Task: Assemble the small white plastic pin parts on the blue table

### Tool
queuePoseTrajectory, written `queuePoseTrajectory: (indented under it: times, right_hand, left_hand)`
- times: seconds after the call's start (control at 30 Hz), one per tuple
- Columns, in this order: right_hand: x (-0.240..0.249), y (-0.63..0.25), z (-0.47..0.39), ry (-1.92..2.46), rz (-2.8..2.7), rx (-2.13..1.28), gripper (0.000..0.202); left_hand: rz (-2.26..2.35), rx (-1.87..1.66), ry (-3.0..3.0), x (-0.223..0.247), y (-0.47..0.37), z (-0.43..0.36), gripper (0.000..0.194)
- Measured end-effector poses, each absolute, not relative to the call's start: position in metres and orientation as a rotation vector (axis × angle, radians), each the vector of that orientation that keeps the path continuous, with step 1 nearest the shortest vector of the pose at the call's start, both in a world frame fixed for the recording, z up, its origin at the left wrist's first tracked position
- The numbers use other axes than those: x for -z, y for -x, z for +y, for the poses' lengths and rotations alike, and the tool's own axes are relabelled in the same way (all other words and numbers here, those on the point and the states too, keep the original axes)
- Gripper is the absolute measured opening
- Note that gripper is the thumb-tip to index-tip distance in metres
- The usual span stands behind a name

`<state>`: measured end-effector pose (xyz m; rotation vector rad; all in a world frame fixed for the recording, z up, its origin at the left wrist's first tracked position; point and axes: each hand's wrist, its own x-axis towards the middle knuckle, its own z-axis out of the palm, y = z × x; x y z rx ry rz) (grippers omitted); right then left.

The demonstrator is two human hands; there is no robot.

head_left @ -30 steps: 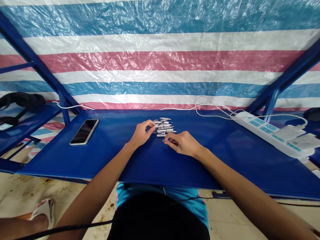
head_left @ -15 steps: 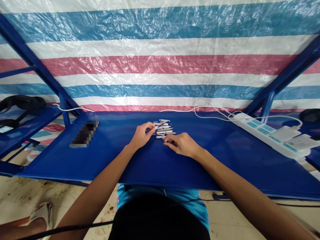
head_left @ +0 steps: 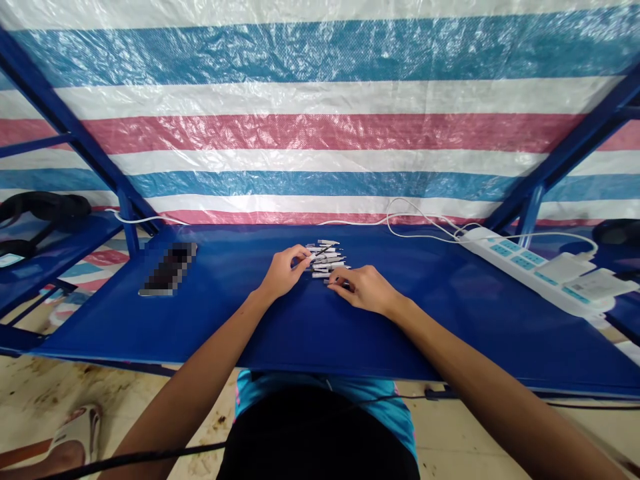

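Left hand [head_left: 283, 271] pinches one piece at the pile of small white cylinders [head_left: 327, 257]; right hand [head_left: 364, 289] grips another on the blue worktop [head_left: 240, 313].

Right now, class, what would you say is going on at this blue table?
A person sits at a blue table with both hands at a small pile of white pen-like pieces. The left hand pinches one piece at the pile's left edge; the right hand rests on the table, fingertips on a piece at its near side. A phone lies to the left, a power strip to the right.
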<state>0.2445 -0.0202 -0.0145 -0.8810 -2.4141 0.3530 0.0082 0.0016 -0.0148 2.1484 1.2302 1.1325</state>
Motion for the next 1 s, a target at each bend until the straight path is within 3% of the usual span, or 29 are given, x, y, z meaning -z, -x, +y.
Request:
queuePoseTrajectory:
  times: [1.0]
  right_hand:
    - [0.0148, -0.2450, -0.0193, 0.880, -2.425, -0.349, 0.008]
  left_hand:
    - [1.214, -1.128, -2.170, 0.0135, -0.0092, 0.0011, 0.015]
